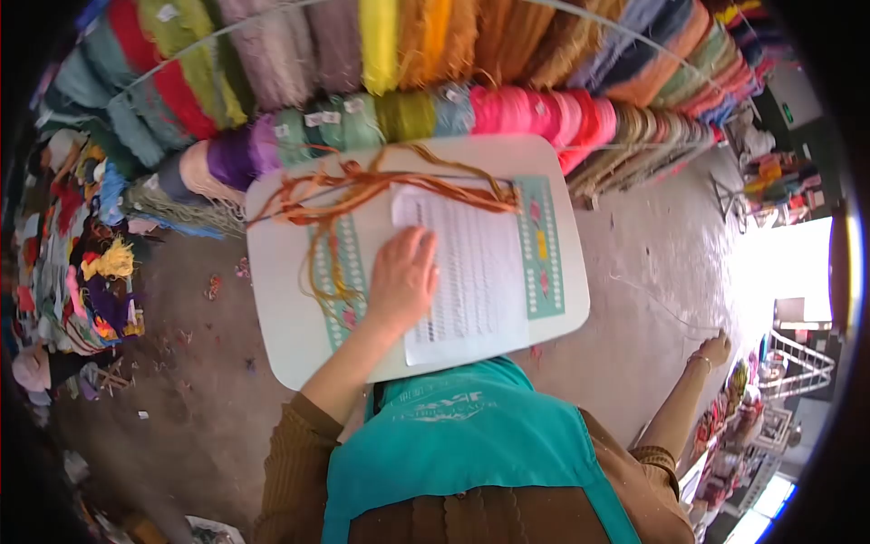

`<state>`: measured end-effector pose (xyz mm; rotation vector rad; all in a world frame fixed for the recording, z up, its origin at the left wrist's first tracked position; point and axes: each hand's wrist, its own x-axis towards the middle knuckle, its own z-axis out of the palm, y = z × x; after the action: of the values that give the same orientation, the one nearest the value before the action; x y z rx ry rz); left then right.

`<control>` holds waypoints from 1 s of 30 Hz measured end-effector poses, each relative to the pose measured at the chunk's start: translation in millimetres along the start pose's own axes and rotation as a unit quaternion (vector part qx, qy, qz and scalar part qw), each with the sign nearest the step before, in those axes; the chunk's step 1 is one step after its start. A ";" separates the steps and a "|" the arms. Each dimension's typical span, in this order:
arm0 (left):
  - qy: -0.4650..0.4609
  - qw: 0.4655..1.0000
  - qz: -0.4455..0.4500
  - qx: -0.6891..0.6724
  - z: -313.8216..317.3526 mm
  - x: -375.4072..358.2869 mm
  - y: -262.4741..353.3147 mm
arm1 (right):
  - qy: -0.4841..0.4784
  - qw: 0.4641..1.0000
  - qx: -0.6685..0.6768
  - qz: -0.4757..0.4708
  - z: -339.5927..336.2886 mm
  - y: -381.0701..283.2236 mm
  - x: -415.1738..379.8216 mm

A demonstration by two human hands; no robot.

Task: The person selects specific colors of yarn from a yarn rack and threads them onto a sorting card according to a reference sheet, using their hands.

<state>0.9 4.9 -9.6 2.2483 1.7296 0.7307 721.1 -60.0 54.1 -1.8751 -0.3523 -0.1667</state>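
Observation:
My left hand (406, 276) lies flat on a printed sheet of paper (476, 281), fingers stretched out and holding nothing. The sheet rests on a small white table (281, 317) with green patterned bands. Across the table's far side, over the top of the sheet, lies a bundle of orange and brown yarn (381, 186). Some thinner golden strands (326, 272) trail down left of my hand. Far out to the right, away from the table, my right hand (714, 349) is closed at the end of a thin pale thread (666, 310) that curves through the air.
Beyond the table, skeins of many colours (435, 45) hang from rails in two rows. Piled yarn (82, 254) stands at the left. On the right are a white metal rack (797, 363) and a bright opening. Scraps (213, 287) lie on the floor.

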 end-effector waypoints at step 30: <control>-0.261 0.848 -0.136 -0.440 47.5 106.3 219.7 | -0.748 0.568 0.200 -0.278 122.1 -151.7 -261.0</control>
<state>230.1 48.6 76.4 1.3517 1.0720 0.5879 418.4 57.9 75.7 -0.9083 -1.9465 1.1087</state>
